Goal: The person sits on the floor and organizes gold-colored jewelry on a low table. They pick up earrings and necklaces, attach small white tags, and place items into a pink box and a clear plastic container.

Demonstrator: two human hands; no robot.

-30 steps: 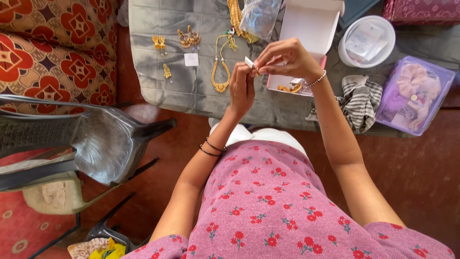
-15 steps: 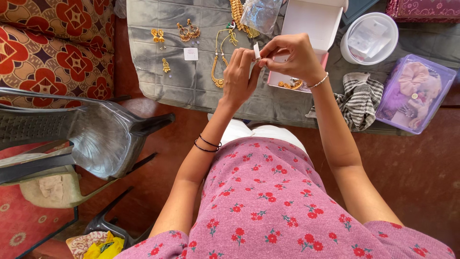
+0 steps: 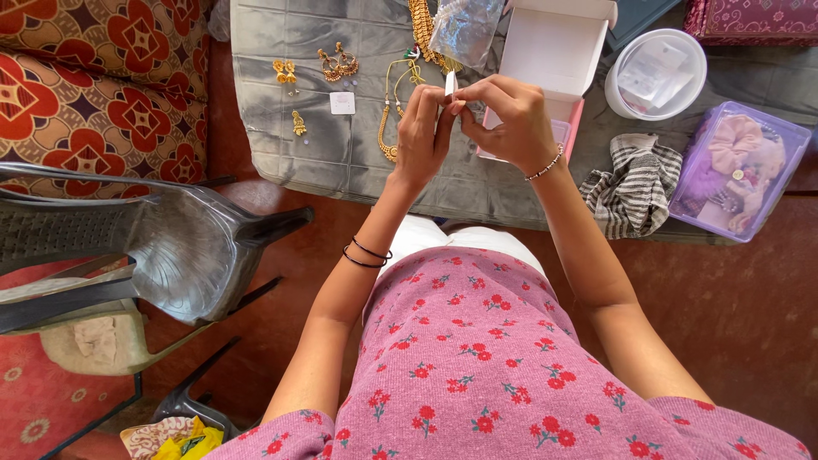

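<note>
- Card piece (image 3: 449, 83): small, white and flat, we hold it upright between both hands, raised above the grey cloth (image 3: 341, 149), just in front of the open white box (image 3: 550, 51).
- Left hand (image 3: 420, 128): we pinch the lower edge of the card piece between thumb and fingertips, palm turned toward the right hand, which appears to steady it from below.
- Right hand (image 3: 503, 115): we curl the fingers in over the same piece from the other side; whether they grip the card itself or something small on it, we cannot tell. Both hands touch, so the piece stays close to our line of sight.
- Gold necklace (image 3: 394, 111): it lies looped on the cloth directly under the left hand, apart from it.
- Gold earrings (image 3: 337, 61): laid out in separate pairs left of the necklace, with a small white tag (image 3: 342, 103) beside them, spaced so that each pair reads on its own.
- Clear plastic bag (image 3: 464, 30): it rests at the cloth's far edge.
- Round white tub (image 3: 660, 72), striped cloth (image 3: 635, 192) and clear purple box (image 3: 737, 170) sit to the right, well apart.
- Grey plastic chair (image 3: 153, 247) stands to our left.
</note>
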